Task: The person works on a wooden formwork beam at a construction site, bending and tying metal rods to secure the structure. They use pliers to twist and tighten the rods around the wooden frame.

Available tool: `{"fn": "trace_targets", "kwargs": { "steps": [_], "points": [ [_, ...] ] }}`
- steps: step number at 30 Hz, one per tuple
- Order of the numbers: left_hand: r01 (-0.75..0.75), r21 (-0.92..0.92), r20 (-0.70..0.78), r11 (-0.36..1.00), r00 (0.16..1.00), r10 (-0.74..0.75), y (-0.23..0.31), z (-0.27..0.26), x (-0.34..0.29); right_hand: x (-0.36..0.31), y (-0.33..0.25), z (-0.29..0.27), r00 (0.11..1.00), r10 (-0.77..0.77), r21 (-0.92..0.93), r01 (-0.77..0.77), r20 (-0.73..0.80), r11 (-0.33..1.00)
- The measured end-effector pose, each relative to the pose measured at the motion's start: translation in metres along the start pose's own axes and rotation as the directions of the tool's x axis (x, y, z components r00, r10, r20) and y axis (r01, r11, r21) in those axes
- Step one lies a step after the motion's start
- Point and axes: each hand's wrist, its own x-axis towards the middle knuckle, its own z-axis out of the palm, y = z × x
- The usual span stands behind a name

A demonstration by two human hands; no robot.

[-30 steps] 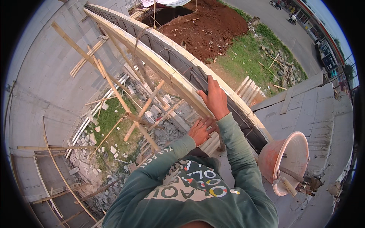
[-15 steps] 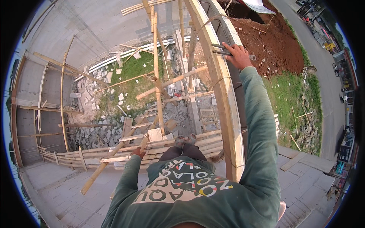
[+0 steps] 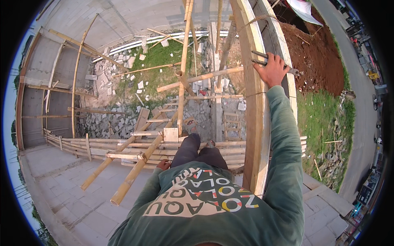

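Observation:
My right hand is closed around dark metal pincers, whose two handles stick out past the fingers on the left. It rests on top of the tall wooden formwork, across the gap between its boards. My left hand is low beside my left thigh, near the bamboo poles of the walkway; it is too small and partly turned away to show its fingers clearly. Just left of it a bamboo ladder leans up through the walkway, apart from the hand. My feet are on the walkway's far side.
Upright and slanting bamboo props rise beyond the walkway. Far below lie broken white blocks and grass. A grey block wall top runs at the near left. To the right are red soil and a road.
My left hand has let go of the ladder rail and come back to my side. One leg has stepped forward. My right hand still holds the pincers on the formwork; the view has shifted.

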Motion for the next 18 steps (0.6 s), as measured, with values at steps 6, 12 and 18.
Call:
{"fn": "trace_targets", "kwargs": {
  "steps": [6,12,18],
  "points": [
    [-0.096,0.007,-0.175,0.995,0.980,0.096,0.007,-0.026,0.060,0.000,0.000,0.002,0.999,-0.023,-0.045,0.022,-0.026,0.999],
    [-0.010,-0.059,-0.181,0.998,0.983,-0.001,-0.012,-0.060,0.109,0.003,-0.007,-0.005,0.999,0.021,-0.072,-0.018,0.046,0.997],
    [-0.109,0.103,-0.141,0.989,0.982,0.123,-0.029,-0.106,0.172,0.008,-0.018,-0.008,0.993,0.082,-0.094,-0.075,0.082,0.993]
  ]
}}
